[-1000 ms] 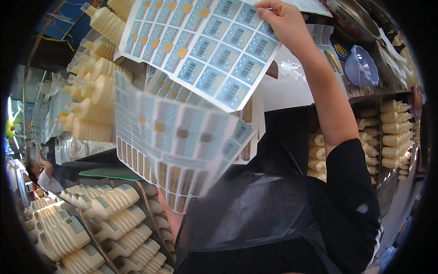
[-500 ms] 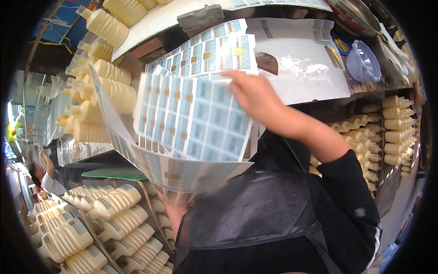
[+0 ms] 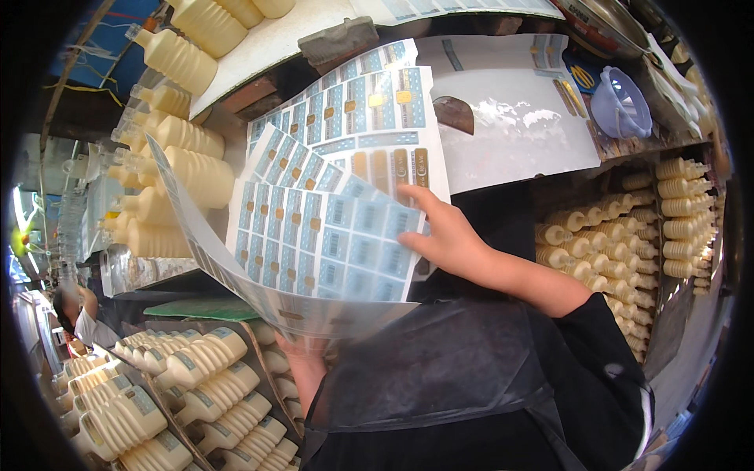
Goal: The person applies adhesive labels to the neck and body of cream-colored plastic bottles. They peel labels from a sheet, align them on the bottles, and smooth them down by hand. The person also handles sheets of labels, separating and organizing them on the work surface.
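Observation:
Light blue sticker label sheets (image 3: 283, 228), printed in rows with gold patches, are fanned out in front of me. My left hand (image 3: 305, 345) grips the near end of a curled label sheet (image 3: 236, 271) from below; most of its fingers are hidden. At the right edge of the fanned sheets is my right hand (image 3: 449, 235), thumb and forefinger spread apart. The thumb tip lies over the upper sheet, and I cannot tell whether it touches. More label sheets (image 3: 349, 102) lie flat behind on the white work surface.
Cream bottles (image 3: 184, 184) stand at the left. More bottles lie stacked in racks at lower left (image 3: 204, 357) and right (image 3: 589, 235). A pale blue bucket (image 3: 620, 106), a grey block (image 3: 338, 39) and a brown half-round piece (image 3: 454, 115) sit around the white surface (image 3: 510, 145).
My right hand has moved down toward me along the sheets' right edge, and its thumb and forefinger now show apart. The upper sheets have dropped lower, uncovering more of those behind.

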The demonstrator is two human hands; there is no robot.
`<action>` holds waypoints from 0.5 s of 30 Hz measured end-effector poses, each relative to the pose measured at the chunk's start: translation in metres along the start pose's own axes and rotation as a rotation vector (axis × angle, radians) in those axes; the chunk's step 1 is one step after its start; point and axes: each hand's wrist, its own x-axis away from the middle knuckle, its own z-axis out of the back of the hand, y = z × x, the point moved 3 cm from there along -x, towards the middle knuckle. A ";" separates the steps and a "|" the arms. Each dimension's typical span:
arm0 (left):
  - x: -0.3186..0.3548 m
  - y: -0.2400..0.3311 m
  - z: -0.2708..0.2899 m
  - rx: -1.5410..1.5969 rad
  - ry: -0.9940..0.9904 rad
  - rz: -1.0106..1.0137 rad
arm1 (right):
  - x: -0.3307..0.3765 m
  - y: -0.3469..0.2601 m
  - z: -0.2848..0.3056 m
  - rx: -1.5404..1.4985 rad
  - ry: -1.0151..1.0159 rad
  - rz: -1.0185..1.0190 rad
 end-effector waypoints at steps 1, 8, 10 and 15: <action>0.000 0.001 0.000 0.004 -0.005 0.000 | -0.002 0.003 -0.002 -0.042 -0.011 -0.002; 0.001 0.002 -0.002 0.033 -0.034 -0.003 | -0.012 -0.008 0.008 -0.130 -0.008 -0.050; 0.003 0.003 -0.002 0.037 -0.041 -0.008 | -0.009 -0.014 0.014 -0.053 0.055 0.043; 0.000 0.003 -0.002 0.045 -0.050 -0.005 | 0.008 -0.039 0.017 0.007 0.024 0.279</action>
